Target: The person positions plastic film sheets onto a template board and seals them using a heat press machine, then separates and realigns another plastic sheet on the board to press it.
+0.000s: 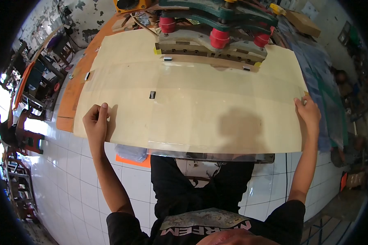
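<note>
A large cream-coloured board (122,85) covers the table in front of me, with a clear plastic sheet (184,146) lying over part of it and lapping past the front edge. My left hand (96,121) rests at the board's left front, fingers curled in and thumb up; whatever it may hold is hidden. At the board's right edge, my right hand (309,111) is closed with thumb and fingertips together, and I cannot make out what is between them. Between the hands sits a small dark block (152,94) with a pale end.
A press-like machine (216,24) with green arms and red knobs stands at the back, its grey bar over the board. More small blocks (167,59) lie nearby. Blue sheeting (317,81) hangs on the right. A person (10,126) is at far left near a red stool (32,141).
</note>
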A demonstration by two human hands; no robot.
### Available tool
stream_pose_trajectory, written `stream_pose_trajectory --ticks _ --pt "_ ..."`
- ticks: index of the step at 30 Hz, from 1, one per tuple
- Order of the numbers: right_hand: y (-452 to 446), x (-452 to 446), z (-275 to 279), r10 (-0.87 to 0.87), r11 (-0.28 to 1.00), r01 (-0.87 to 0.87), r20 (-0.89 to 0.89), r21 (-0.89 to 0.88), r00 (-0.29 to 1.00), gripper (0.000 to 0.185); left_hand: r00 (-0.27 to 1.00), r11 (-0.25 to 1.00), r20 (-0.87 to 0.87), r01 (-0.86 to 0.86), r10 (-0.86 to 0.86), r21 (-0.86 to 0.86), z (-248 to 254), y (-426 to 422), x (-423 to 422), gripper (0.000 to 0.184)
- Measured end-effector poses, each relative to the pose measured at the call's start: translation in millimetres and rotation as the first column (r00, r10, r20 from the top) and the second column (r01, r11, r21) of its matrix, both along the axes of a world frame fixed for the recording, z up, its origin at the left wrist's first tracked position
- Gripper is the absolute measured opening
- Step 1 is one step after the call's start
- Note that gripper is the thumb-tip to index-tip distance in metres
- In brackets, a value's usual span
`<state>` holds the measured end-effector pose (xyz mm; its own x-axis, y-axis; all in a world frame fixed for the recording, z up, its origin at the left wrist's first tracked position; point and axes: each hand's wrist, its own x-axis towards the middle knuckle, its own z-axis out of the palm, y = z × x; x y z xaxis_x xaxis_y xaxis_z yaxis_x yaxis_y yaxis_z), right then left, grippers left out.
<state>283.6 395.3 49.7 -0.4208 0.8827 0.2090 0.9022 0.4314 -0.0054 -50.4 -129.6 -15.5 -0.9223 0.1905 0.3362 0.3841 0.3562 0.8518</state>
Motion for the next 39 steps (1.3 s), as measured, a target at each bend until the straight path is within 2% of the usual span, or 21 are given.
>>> stream_pose_trajectory --ticks 13,15,19,22,24,27,33,39 --pt "25 2 -5 0.008 0.998 -0.009 -0.029 -0.054 1.0 0.065 1.0 1.0 -0.007 0.014 -0.014 0.017 0 0 -1 0.041" --pt "28 3 -3 -0.054 0.995 0.048 -0.066 -0.086 0.996 0.066 1.0 1.0 -0.01 0.014 -0.014 0.014 1 0 -1 0.041" --pt "54 16 -11 -0.04 0.993 0.023 -0.154 -0.114 0.987 0.065 1.0 1.0 -0.003 0.01 -0.01 -0.002 4 1 0 0.041" --pt "60 20 -11 -0.069 0.989 0.043 -0.189 -0.141 0.979 0.06 1.0 1.0 -0.003 0.016 -0.016 0.009 2 1 0 0.041" --pt "70 24 -16 -0.027 0.977 -0.038 -0.297 -0.212 0.955 0.055 1.0 1.0 -0.009 0.023 -0.023 0.008 0 -1 -3 0.04" --pt "72 25 -17 -0.037 0.975 -0.042 -0.345 -0.219 0.938 0.052 0.999 1.0 -0.012 0.03 -0.029 0.011 0 -1 -3 0.04" --pt "94 31 -28 -0.076 0.957 -0.043 -0.391 -0.286 0.917 0.051 1.0 1.0 -0.012 0.023 -0.023 0.016 -1 -1 -4 0.041" --pt "98 31 -33 -0.038 0.96 -0.083 -0.416 -0.268 0.909 0.045 0.999 1.0 -0.023 0.023 -0.023 0.011 -1 -2 -3 0.041"
